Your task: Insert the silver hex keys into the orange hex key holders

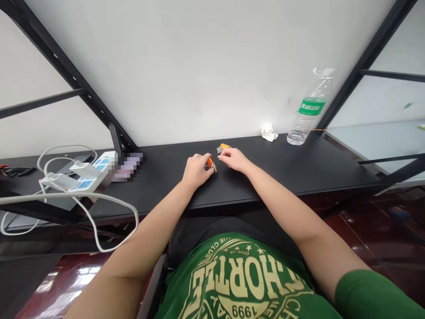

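Both my hands rest on a black desk in front of me. My left hand is curled shut on a small orange tool with metal prongs. My right hand is closed in a pinch on a second orange piece with a fan of metal keys, just beyond the first. The two hands are a few centimetres apart, and the fingers hide most of both orange pieces.
A clear water bottle with a green label stands at the back right, beside a crumpled white tissue. At the left lie a white power strip with plugs and looping white cables. A white wall rises behind the desk.
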The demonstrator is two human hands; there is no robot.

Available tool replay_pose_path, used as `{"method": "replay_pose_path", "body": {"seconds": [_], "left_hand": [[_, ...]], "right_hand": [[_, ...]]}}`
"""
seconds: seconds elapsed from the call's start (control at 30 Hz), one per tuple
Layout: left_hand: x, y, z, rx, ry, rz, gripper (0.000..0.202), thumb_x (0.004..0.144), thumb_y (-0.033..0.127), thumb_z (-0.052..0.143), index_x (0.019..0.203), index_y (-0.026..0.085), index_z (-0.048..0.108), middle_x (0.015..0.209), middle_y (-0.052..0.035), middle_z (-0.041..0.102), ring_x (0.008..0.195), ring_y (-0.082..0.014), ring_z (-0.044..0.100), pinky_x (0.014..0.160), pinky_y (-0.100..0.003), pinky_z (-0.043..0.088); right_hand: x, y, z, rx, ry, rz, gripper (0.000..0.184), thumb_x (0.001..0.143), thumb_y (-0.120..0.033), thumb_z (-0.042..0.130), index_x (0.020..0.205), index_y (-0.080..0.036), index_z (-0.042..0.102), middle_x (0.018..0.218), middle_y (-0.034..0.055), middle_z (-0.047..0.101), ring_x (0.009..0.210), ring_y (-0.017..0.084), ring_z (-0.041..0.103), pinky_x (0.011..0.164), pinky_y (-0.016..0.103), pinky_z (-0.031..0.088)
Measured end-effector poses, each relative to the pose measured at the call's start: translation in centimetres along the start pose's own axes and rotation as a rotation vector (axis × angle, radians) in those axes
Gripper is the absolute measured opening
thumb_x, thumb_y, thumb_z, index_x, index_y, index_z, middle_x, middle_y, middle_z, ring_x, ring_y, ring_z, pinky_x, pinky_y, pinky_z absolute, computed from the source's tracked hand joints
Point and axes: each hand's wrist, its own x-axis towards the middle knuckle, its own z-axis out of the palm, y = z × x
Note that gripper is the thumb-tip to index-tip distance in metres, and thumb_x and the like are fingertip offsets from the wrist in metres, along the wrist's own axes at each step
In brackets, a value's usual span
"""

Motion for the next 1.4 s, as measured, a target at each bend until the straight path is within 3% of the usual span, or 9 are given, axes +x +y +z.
{"method": "replay_pose_path", "body": {"seconds": [0.07,0.2,0.43,0.53,0.67,0.83,1.03,1.27,1.4], "left_hand": [[0.0,-0.3,0.1,-0.025,0.006,-0.009,0.04,0.086,0.029,0.069,0.125,0.024,0.064,0.106,-0.0066,0.076,0.107,-0.0299,0.066,0.094,-0.044,0.047],[0.0,-0.7,0.3,-0.063,-0.004,-0.01,0.041,0.088,0.029,0.069,0.128,0.024,0.063,0.107,-0.0055,0.076,0.104,-0.0285,0.068,0.095,-0.043,0.048],[0.0,-1.0,0.5,-0.094,-0.012,-0.042,0.052,0.088,0.032,0.071,0.138,0.022,0.058,0.116,-0.0079,0.075,0.111,-0.0298,0.068,0.102,-0.045,0.048],[0.0,-1.0,0.6,-0.128,-0.02,-0.069,0.055,0.086,0.031,0.073,0.137,0.022,0.055,0.119,-0.0075,0.075,0.113,-0.0295,0.068,0.103,-0.044,0.049],[0.0,-0.9,0.5,-0.141,-0.003,-0.06,0.046,0.084,0.028,0.073,0.128,0.022,0.057,0.118,-0.0066,0.075,0.112,-0.0278,0.07,0.101,-0.042,0.051],[0.0,-0.6,0.3,-0.089,-0.006,-0.006,0.044,0.082,0.025,0.073,0.124,0.021,0.06,0.118,-0.0086,0.074,0.111,-0.0301,0.069,0.1,-0.045,0.05],[0.0,-0.6,0.4,-0.042,-0.022,0.022,0.045,0.083,0.027,0.071,0.126,0.02,0.062,0.117,-0.0102,0.073,0.108,-0.0311,0.068,0.1,-0.046,0.05],[-0.1,-0.3,0.4,0.03,-0.06,0.034,0.044,0.084,0.029,0.07,0.127,0.02,0.064,0.106,-0.0099,0.072,0.104,-0.0311,0.067,0.098,-0.045,0.049],[-0.1,0.1,0.4,0.075,-0.09,0.076,0.04,0.085,0.028,0.068,0.124,0.021,0.064,0.107,-0.0109,0.073,0.108,-0.0319,0.067,0.098,-0.046,0.047]], "right_hand": [[0.2,0.8,-1.2,-0.196,0.093,0.038,0.014,0.089,-0.031,0.065,0.079,-0.021,0.065,0.08,0.0016,0.068,0.071,0.017,0.061,0.068,0.03,0.046],[0.3,1.5,-2.7,-0.464,-0.037,0.069,0.003,0.078,-0.021,0.071,0.079,-0.021,0.069,0.093,0.0061,0.073,0.078,0.019,0.064,0.069,0.03,0.045],[-0.4,-0.2,-1.8,-0.68,-0.161,0.141,0.02,0.07,-0.016,0.076,0.061,-0.021,0.059,0.071,0.0094,0.064,0.068,0.025,0.063,0.066,0.035,0.042],[-0.6,-0.2,-1.5,-0.612,-0.149,0.063,0.015,0.071,-0.017,0.075,0.068,-0.021,0.061,0.076,0.0074,0.066,0.07,0.022,0.062,0.065,0.033,0.042],[-0.8,-0.3,-1.1,-0.335,-0.135,-0.103,0.006,0.079,-0.021,0.066,0.083,-0.021,0.063,0.083,0.001,0.069,0.073,0.016,0.061,0.068,0.029,0.044],[-1.2,-1.0,-0.3,-0.2,-0.144,-0.193,0.003,0.079,-0.019,0.065,0.081,-0.019,0.064,0.078,-0.0013,0.067,0.069,0.014,0.059,0.067,0.027,0.043],[-1.2,-1.3,-0.3,-0.262,-0.15,-0.23,0.008,0.084,-0.015,0.062,0.082,-0.017,0.07,0.075,-0.0008,0.066,0.066,0.013,0.055,0.066,0.028,0.041],[-1.3,-1.9,-0.8,-0.585,-0.11,-0.365,0.022,0.092,-0.016,0.06,0.074,-0.016,0.072,0.082,0.0054,0.061,0.074,0.016,0.051,0.066,0.031,0.035],[-1.2,-2.0,-0.7,-0.552,-0.133,-0.384,0.027,0.093,-0.018,0.06,0.067,-0.016,0.067,0.077,0.0038,0.058,0.071,0.015,0.049,0.067,0.031,0.035]]}}
